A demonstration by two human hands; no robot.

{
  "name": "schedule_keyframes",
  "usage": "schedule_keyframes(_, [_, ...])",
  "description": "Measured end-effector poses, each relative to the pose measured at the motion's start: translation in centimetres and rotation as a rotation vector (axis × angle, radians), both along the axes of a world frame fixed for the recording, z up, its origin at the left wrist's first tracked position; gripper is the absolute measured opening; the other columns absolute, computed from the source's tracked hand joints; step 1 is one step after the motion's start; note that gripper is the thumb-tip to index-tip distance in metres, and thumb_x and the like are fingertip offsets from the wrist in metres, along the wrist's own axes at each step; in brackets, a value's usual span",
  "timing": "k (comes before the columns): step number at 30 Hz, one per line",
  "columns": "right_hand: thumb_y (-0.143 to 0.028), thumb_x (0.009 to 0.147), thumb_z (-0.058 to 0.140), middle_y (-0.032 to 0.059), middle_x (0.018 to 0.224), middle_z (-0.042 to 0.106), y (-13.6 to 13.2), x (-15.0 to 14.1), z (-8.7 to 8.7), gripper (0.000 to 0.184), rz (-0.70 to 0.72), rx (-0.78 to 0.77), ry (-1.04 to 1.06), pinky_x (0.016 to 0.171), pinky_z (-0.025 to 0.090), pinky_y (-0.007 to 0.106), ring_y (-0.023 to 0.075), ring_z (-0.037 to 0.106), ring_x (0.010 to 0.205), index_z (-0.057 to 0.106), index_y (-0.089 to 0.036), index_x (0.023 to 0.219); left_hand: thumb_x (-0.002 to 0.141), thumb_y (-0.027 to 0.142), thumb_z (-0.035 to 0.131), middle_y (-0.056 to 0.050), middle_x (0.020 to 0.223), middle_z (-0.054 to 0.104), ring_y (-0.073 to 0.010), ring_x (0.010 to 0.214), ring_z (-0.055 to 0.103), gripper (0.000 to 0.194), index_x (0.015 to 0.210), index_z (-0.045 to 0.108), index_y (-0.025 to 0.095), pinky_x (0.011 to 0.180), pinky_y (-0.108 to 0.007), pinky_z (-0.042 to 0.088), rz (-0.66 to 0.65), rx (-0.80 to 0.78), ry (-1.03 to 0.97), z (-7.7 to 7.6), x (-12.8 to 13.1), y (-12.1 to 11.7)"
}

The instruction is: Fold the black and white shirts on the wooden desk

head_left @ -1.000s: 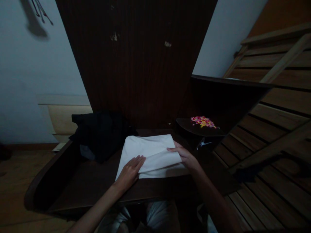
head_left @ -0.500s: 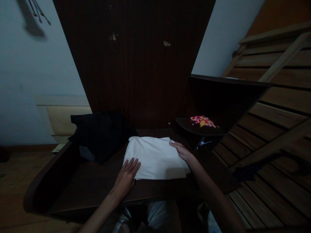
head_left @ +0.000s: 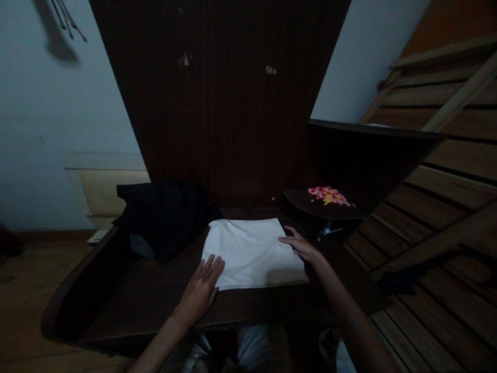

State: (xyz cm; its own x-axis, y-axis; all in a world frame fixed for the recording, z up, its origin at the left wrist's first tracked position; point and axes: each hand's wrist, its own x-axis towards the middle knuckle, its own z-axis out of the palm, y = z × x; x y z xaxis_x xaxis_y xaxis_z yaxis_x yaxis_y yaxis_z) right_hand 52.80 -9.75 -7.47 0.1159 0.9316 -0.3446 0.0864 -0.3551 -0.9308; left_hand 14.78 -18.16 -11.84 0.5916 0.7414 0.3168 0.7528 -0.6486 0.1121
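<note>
A white folded cloth [head_left: 252, 254], which looks like a garment, lies on the dark desk top in front of me. My left hand [head_left: 204, 285] rests flat on its near left corner, fingers stretched out and slightly apart. At the cloth's right edge is my right hand [head_left: 303, 246], its fingers spread, some touching the fabric and one reaching past the edge. Neither hand grips the cloth. Faint wrinkles cross its left half, and the right edge runs slanted.
A heap of black clothing [head_left: 163, 217] lies at the desk's left end. Colourful small pieces [head_left: 329, 195] are piled on a corner shelf [head_left: 298, 199] at the right. Wooden slats [head_left: 458, 212] stand to the right. The raised desk side [head_left: 70, 300] borders the left.
The cloth's right side now lies smoother, its layers lined up into one edge. My right hand has loosened from that edge and spread its fingers. My left hand stays on the cloth.
</note>
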Motion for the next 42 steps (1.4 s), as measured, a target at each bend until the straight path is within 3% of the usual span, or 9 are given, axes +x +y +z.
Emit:
schedule_keyframes(3, [-0.027, 0.057, 0.086, 0.0062, 0.101, 0.072, -2.1, 0.7, 0.6, 0.112, 0.221, -0.013, 0.036, 0.063, 0.053, 0.030, 0.0219, 0.069, 0.079, 0.022, -0.029, 0.150, 0.075, -0.002, 0.042, -0.010, 0.152, 0.041, -0.0260, 0.145, 0.026, 0.076, 0.148, 0.033, 0.020, 0.115, -0.051, 0.033, -0.006, 0.002, 0.007, -0.3, -0.5, 0.2])
schedule_keyframes(6, [-0.018, 0.050, 0.086, 0.0070, 0.108, 0.071, -3.2, 0.9, 1.6, 0.123, 0.276, 0.059, 0.114, 0.077, 0.054, 0.037, 0.0234, 0.069, 0.089, 0.017, -0.030, 0.152, 0.074, -0.004, 0.040, -0.009, 0.151, 0.043, -0.0255, 0.145, 0.027, 0.076, 0.146, 0.037, 0.021, 0.115, -0.051, 0.033, -0.040, 0.022, 0.045, -0.4, -0.6, 0.5])
schedule_keyframes(11, [-0.020, 0.056, 0.082, 0.0099, 0.123, 0.065, -4.4, 1.5, 2.6, 0.106, 0.216, 0.192, 0.119, 0.087, 0.052, 0.040, 0.0260, 0.066, 0.102, 0.030, -0.031, 0.149, 0.070, -0.008, 0.036, -0.006, 0.154, 0.038, -0.0227, 0.145, 0.025, 0.088, 0.151, 0.028, 0.023, 0.115, -0.046, 0.035, -0.023, 0.047, 0.025, -0.4, -0.6, 0.5])
schedule_keyframes(15, [-0.022, 0.055, 0.080, 0.0071, 0.116, 0.068, -5.4, 2.1, 1.1, 0.079, 0.264, 0.082, -0.004, 0.090, 0.049, 0.038, 0.0253, 0.064, 0.104, 0.057, -0.025, 0.130, 0.067, -0.008, 0.037, -0.006, 0.154, 0.038, -0.0235, 0.145, 0.027, 0.090, 0.151, 0.030, 0.023, 0.114, -0.046, 0.037, -0.008, 0.025, -0.003, -0.6, -1.0, 0.4])
schedule_keyframes(20, [-0.025, 0.055, 0.078, 0.0060, 0.116, 0.067, -6.1, 2.3, -0.5, 0.071, 0.268, 0.141, -0.084, 0.084, 0.049, 0.035, 0.0246, 0.062, 0.101, 0.061, -0.021, 0.125, 0.070, -0.010, 0.035, -0.007, 0.156, 0.034, -0.0232, 0.145, 0.027, 0.086, 0.149, 0.032, 0.022, 0.115, -0.047, 0.036, -0.032, 0.019, -0.011, -1.3, -1.7, 0.6])
schedule_keyframes(29, [-0.016, 0.056, 0.071, 0.0078, 0.117, 0.062, -5.9, 2.7, -0.5, 0.070, 0.243, 0.255, -0.755, 0.090, 0.046, 0.037, 0.0259, 0.059, 0.101, 0.063, -0.023, 0.125, 0.072, -0.012, 0.035, -0.007, 0.156, 0.032, -0.0223, 0.145, 0.025, 0.093, 0.154, 0.017, 0.026, 0.115, -0.046, 0.035, -0.124, -0.007, 0.045, -1.4, -2.0, -0.1])
schedule_keyframes(33, [-0.018, 0.065, 0.067, 0.0155, 0.141, 0.047, -4.5, -0.6, -0.7, 0.065, 0.142, 0.352, -1.061, 0.105, 0.035, 0.047, 0.0355, 0.047, 0.124, 0.060, -0.020, 0.129, 0.074, -0.007, 0.038, -0.008, 0.156, 0.033, -0.0242, 0.144, 0.029, 0.087, 0.154, 0.020, 0.024, 0.114, -0.045, 0.037, -0.141, -0.072, 0.055, 0.0, -1.5, -0.7])
schedule_keyframes(38, [-0.043, 0.085, 0.058, 0.0100, 0.153, 0.038, -4.7, -8.0, -4.6, 0.058, 0.120, 0.524, -0.844, 0.117, 0.016, 0.055, 0.0364, 0.017, 0.146, 0.050, -0.022, 0.138, 0.078, 0.004, 0.047, -0.008, 0.153, 0.040, -0.0241, 0.142, 0.034, 0.072, 0.147, 0.036, 0.025, 0.113, -0.044, 0.038, -0.158, -0.157, 0.053, 1.8, -1.3, 0.5])
schedule_keyframes(42, [-0.050, 0.088, 0.052, 0.0107, 0.157, 0.029, -5.6, -10.9, -7.3, 0.065, 0.100, 0.541, -0.875, 0.117, 0.003, 0.060, 0.0382, 0.004, 0.148, 0.043, -0.019, 0.144, 0.080, 0.006, 0.048, -0.012, 0.151, 0.041, -0.0259, 0.143, 0.033, 0.065, 0.144, 0.039, 0.018, 0.114, -0.044, 0.035, -0.160, -0.103, 0.114, 1.4, -1.2, 1.2])
